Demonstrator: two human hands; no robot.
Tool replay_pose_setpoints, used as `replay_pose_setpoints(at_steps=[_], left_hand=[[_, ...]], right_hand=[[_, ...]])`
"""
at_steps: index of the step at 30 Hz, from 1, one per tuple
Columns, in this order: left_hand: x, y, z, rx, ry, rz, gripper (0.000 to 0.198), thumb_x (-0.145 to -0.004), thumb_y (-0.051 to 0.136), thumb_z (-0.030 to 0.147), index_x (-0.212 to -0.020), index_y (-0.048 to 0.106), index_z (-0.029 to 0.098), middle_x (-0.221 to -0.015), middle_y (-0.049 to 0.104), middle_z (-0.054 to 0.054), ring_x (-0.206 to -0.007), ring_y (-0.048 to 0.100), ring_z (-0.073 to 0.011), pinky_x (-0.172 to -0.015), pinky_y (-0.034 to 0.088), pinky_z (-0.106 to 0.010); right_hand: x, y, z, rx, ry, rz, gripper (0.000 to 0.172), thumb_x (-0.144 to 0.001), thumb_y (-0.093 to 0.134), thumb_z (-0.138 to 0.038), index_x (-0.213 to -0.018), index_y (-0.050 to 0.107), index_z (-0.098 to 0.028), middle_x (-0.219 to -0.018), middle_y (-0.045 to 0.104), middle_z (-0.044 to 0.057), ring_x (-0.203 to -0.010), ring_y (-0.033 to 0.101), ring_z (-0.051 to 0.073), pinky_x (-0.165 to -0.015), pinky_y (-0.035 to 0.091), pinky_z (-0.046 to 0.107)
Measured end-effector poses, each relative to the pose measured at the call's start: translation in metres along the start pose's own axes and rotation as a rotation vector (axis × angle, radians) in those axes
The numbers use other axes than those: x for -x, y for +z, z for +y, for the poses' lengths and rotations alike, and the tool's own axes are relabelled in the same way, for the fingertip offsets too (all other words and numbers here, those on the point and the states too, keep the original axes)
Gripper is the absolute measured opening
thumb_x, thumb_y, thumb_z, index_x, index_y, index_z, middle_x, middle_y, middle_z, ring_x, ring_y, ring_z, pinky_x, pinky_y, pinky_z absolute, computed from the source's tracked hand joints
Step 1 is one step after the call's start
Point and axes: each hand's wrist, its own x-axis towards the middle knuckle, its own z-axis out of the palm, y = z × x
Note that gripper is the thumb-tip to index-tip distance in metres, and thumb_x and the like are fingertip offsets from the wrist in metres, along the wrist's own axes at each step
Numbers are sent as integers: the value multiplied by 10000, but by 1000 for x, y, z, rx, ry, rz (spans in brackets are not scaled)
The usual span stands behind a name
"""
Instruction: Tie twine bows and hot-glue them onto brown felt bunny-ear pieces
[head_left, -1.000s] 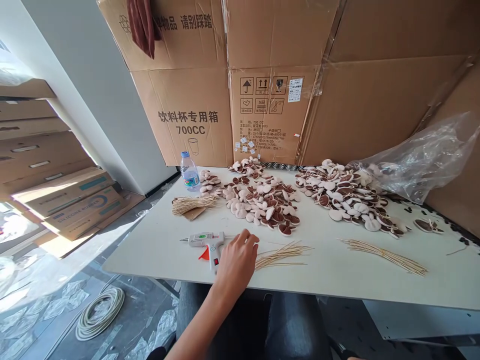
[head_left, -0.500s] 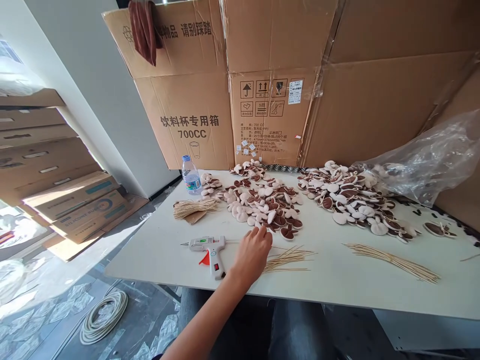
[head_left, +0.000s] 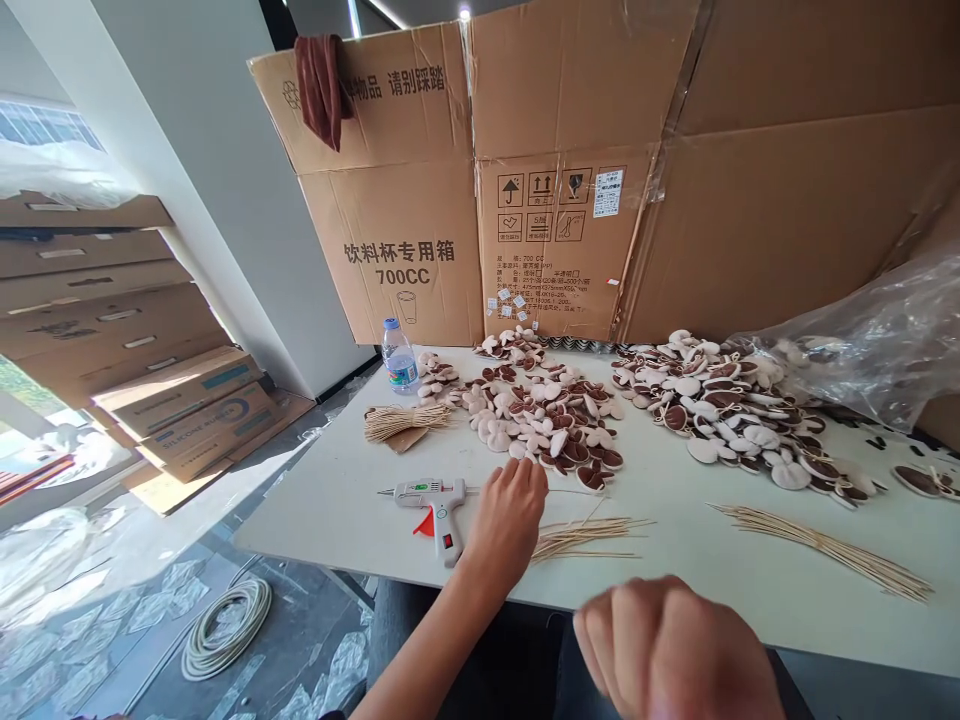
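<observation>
My left hand (head_left: pixel 510 515) is over the table between a white glue gun (head_left: pixel 435 510) and a loose bundle of thin wooden sticks (head_left: pixel 592 537). Its fingers curl down together, and whatever they hold is hidden. The glue gun lies on its side, nozzle to the left, its red trigger toward me. My right hand (head_left: pixel 679 650) is at the table's near edge, blurred, with fingers curled in; its contents are hidden. Beyond my left hand lies a pile of brown and cream plush pieces (head_left: pixel 540 410).
A second plush pile (head_left: pixel 735 405) lies at the right, near clear plastic film (head_left: pixel 877 320). More sticks lie in a bundle (head_left: pixel 825 548) at right and another (head_left: pixel 405 422) at left. A water bottle (head_left: pixel 400 360) stands before tall cardboard (head_left: pixel 405 210). Coiled cable (head_left: pixel 227 628) is on the floor.
My right hand has come into view at the bottom. My left hand stays near the glue gun and sticks with its fingers curled. The camera view has shifted slightly.
</observation>
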Motion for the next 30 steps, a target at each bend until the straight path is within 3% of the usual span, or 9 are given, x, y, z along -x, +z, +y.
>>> replay_pose_setpoints(at_steps=[1,3,5,9,13,17,20,23,30], left_hand=[[6,-7,-3,5,-40,23,233,-1070,509,19,-1072,690,165,-1066,729,-116,-988,678,-291,-854,560,-428],[20,-24,-10,23,-106,61,237,-1083,499,33,-1039,679,181,-990,726,-96,-926,666,-287,-817,535,-419],[37,-42,-19,60,-141,87,249,-1098,501,57,-984,667,203,-922,723,-65,-867,655,-265,-784,514,-393],[73,-75,-31,186,-192,158,193,-1150,536,221,-1027,683,233,-957,747,-28,-901,659,-222,-808,520,-337],[103,-101,-35,634,-307,262,112,-1096,663,301,-1052,757,260,-937,747,-10,-900,651,-209,-869,511,-335],[125,-115,-36,929,-390,200,111,-1028,766,341,-976,792,247,-846,731,5,-823,655,-183,-865,505,-323],[135,-115,-40,1012,-395,194,149,-1006,797,342,-915,801,224,-825,734,-8,-811,644,-176,-833,496,-307],[139,-115,-45,1143,-382,258,157,-997,804,334,-917,779,201,-858,760,-30,-814,653,-176,-811,513,-300],[150,-125,-62,1035,-457,343,116,-1009,781,305,-986,784,191,-900,763,-29,-843,667,-169,-833,538,-295]], right_hand=[[-19,1,-6,-49,-6,39,473,-1016,604,-775,-894,647,-320,-715,640,17,-590,632,215,-537,569,371],[-52,5,-13,-66,137,237,335,-1065,665,-585,-915,651,-287,-775,630,23,-690,620,215,-643,557,366],[-73,10,-15,91,206,318,237,-1109,641,-463,-979,689,-270,-876,650,43,-784,623,220,-719,547,357],[-85,17,-4,191,239,169,220,-1120,616,-440,-1196,769,-300,-1311,695,99,-808,672,198,-839,619,389],[-83,29,0,97,263,-21,273,-1125,615,-441,-1354,744,-370,-1529,641,74,-852,689,186,-890,648,378],[-83,48,-2,54,233,-106,264,-1128,607,-467,-1357,706,-379,-1371,705,56,-833,656,192,-798,623,329],[-80,62,2,20,227,-104,181,-1128,601,-470,-1116,714,-329,-1077,714,23,-803,626,191,-702,565,282],[-77,74,6,-15,241,-133,260,-1136,575,-485,-981,674,-302,-838,631,-14,-755,619,185,-662,521,265],[-74,81,12,0,182,-179,235,-1123,590,-487,-1084,729,-301,-754,693,-20,-688,690,181,-628,556,229]])
